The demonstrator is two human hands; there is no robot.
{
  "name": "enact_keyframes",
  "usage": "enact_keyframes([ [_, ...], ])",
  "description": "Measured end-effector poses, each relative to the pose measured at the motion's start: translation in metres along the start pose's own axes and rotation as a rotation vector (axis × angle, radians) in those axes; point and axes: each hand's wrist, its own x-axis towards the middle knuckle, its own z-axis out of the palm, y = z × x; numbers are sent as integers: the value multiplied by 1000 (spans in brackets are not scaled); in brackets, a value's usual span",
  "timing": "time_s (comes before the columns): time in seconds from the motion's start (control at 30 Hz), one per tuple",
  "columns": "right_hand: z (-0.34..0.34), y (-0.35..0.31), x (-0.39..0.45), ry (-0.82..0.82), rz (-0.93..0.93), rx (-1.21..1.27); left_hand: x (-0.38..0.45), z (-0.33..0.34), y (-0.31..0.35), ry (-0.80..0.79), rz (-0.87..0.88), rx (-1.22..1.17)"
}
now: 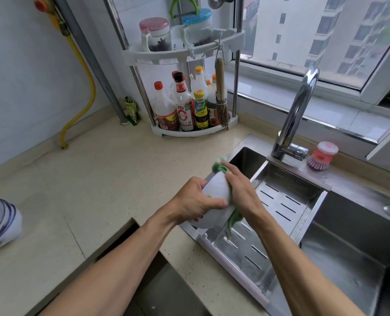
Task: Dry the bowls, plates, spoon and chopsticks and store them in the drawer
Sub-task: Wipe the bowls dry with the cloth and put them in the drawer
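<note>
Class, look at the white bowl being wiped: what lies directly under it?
Under the white bowl is the slotted metal drain tray set in the sink. The tray part directly beneath is hidden by bowl, cloth and hands.

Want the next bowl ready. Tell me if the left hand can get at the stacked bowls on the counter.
Probably not yet: the left hand holds the white dish being wiped. The counter toward the stacked bowls looks unobstructed.

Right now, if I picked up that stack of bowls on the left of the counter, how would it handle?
The stack of bowls looks glazed ceramic, so probably heavy, smooth and breakable. It seems upside down and nested, so the top bowls might slide apart if tilted. Its rounded sides offer little grip.
</note>
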Motion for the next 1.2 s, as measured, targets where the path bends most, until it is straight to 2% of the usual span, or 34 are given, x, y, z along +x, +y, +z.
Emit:
enact_keyframes([
  [0.1, 10, 10, -13, -16, -133, -38, 3, -2, 1, -13, -8, 5],
  [0.17, 9, 9, -14, 5, -119, 21, 2, 0, 3, -37, 0, 33],
  [0.23, 1, 4, -10, 25, 53, 288, -1, 3, 6, -54, 35, 31],
  [0.3, -9, 5, -9, -59, 288, 603, -3, 3, 13, -95, 75, -2],
  [0.37, -12, 10, -11, -119, 387, 714, -5, 1, 18, -114, 110, -44],
  [0.47, -12, 15, -12, -85, 419, 759, -4, 0, 12, -124, 96, -92],
  [0.53, -17, 13, -8, -36, 407, 706, -2, -7, 6, -192, 31, -156],
  [0.63, -29, 2, 1, -14, 330, 467, 6, -16, 7, -289, -84, -214],
  [0.77, -30, -20, 13, 27, 87, -20, 11, 4, 11, -99, -109, -145],
  [0.87, -15, -19, -1, -47, -156, -322, 14, 7, 5, 19, -77, -175],
  [0.93, -7, -9, -14, -64, -250, -349, 14, 6, 3, 11, -61, -150],
  [0.97, -7, -8, -13, -36, -232, -309, 13, 6, 5, -9, -60, -120],
  [1.1, -14, -15, 10, 35, -6, -152, 9, 8, 6, -2, -60, -19],
  [1.2, 6, -12, -1, 58, -119, -210, 13, 1, 8, 11, -58, 4],
])
